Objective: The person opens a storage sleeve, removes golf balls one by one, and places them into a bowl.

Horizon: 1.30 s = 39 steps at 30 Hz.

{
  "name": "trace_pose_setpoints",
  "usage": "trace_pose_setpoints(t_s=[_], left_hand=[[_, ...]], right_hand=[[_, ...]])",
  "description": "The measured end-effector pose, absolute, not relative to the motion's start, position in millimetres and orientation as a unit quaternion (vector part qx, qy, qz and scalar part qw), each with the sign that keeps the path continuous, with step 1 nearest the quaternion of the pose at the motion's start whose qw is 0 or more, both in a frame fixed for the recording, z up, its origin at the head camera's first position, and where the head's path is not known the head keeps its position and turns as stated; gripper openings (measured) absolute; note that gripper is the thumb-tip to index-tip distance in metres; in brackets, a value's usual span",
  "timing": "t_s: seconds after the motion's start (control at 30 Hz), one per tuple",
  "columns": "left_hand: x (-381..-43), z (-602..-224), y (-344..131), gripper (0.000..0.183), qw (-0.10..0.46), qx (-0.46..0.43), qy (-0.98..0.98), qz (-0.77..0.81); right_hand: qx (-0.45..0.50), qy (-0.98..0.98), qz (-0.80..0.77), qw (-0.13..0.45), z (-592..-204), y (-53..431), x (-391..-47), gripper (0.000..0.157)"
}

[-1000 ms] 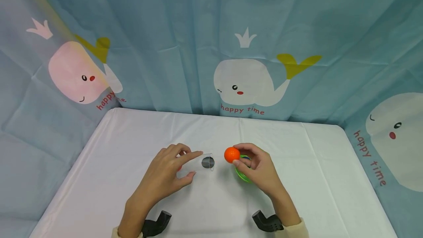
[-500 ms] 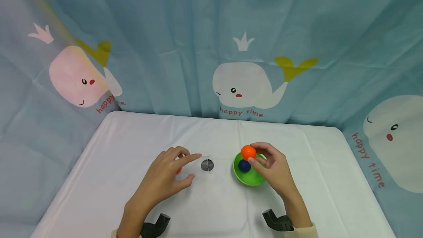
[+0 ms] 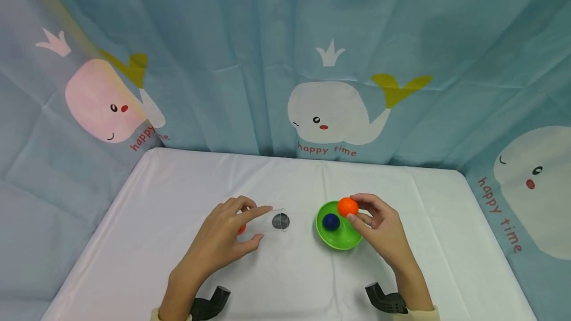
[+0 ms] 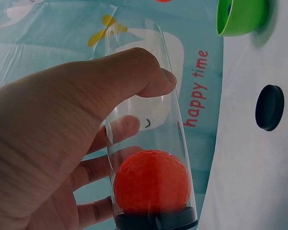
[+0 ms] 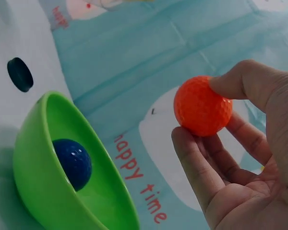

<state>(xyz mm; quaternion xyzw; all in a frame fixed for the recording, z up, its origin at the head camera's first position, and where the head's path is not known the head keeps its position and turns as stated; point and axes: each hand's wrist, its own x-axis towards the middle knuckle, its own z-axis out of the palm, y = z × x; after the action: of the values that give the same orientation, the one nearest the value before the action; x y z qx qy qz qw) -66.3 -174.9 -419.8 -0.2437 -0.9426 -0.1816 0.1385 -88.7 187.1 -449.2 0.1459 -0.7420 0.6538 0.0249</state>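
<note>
My left hand [image 3: 227,232] grips a clear plastic tube [image 4: 175,122], thumb on one side and fingers on the other. Inside the tube a red-orange golf ball [image 4: 151,182] rests on the dark cap [image 4: 156,219] that closes its bottom. In the head view the tube's mouth points to the right. My right hand [image 3: 379,229] pinches an orange golf ball [image 5: 201,105] between thumb and fingers, above the right part of a green bowl [image 3: 341,244]. In the bowl lies a dark blue golf ball [image 5: 73,163].
A loose dark round cap [image 4: 270,108] lies on the white-covered table [image 3: 285,281] between the hands, seen partly through the tube's mouth in the head view. A blue curtain [image 3: 232,63] with whale prints hangs behind the table and at both sides.
My right hand has moved to the right with the orange golf ball, from beside the tube's mouth to over the green bowl. The left hand and tube have stayed nearly still.
</note>
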Motion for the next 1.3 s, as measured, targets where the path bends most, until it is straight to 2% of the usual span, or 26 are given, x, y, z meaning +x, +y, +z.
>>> trace_pose_setpoints(t_s=[0.4,0.87,1.3], left_hand=[[-65.9,-419.9,-174.1,0.06,0.136,-0.243,-0.943,-0.183],[-65.4,-423.1,-174.4,0.06,0.139,-0.245,-0.942,-0.181],[-66.8,-423.8,-171.3,0.06,0.15,-0.256,-0.939,-0.177]], right_hand=[[0.151,-0.781,0.605,0.036,-452.1,196.1,-88.7,0.038],[0.137,-0.828,0.544,0.007,-461.9,202.8,-90.4,0.037],[0.134,-0.864,0.485,0.011,-450.8,204.7,-87.4,0.035]])
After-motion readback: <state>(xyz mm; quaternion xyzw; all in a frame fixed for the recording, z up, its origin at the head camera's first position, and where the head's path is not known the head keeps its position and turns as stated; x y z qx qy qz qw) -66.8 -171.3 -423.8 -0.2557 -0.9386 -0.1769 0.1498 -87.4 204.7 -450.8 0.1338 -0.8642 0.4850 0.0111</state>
